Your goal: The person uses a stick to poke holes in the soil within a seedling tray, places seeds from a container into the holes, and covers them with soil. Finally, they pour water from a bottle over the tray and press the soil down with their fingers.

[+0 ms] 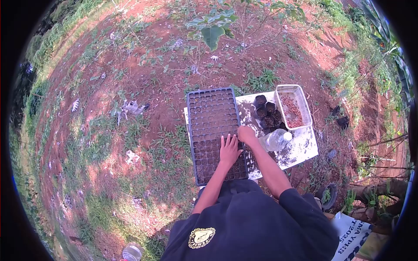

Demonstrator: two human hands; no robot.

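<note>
A black seedling tray [214, 130] with rows of small soil-filled cells lies lengthwise in front of me. My left hand [230, 150] rests on it with fingers stretched out and apart, holding nothing. At the tray's right edge my right hand [247, 134] is closed, its fingertips turned down and hidden; what they hold, if anything, I cannot make out. Just right of that hand is a clear plastic bottle [275, 141] with a white cap. Behind it stand several black pots of soil [261, 112]. A whitish rectangular tub [282, 93] holds reddish-brown seeds [292, 112].
A white board [302, 150] smeared with soil lies under the tray and pots. A leafy plant [212, 35] grows beyond it. At lower left a clear container [132, 251] sits on the ground, and a printed white sack [353, 235] lies at lower right.
</note>
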